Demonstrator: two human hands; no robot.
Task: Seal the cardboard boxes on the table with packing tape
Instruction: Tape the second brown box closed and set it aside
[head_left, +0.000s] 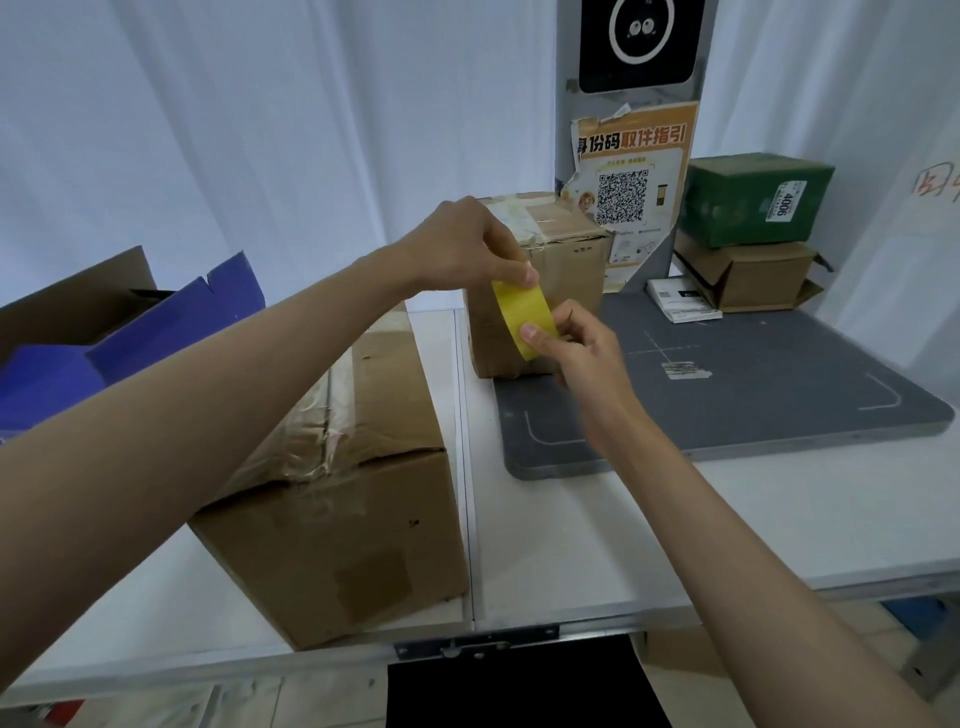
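A yellow roll of packing tape (522, 314) is held up in the air between both hands. My left hand (462, 244) grips its top from above. My right hand (576, 343) pinches its lower edge, thumb on the outer face. Just behind the roll a small cardboard box (563, 244) stands on the table, old clear tape on its top. A large cardboard box (353, 499) lies at the near left, under my left forearm, with crinkled clear tape along its top seam.
A grey mat (727, 395) covers the right half of the white table (597, 551). At the back right, a green box (753, 200) sits on an open brown box (758, 278). A blue carton (124, 338) stands far left. A poster-covered post (631, 171) rises behind.
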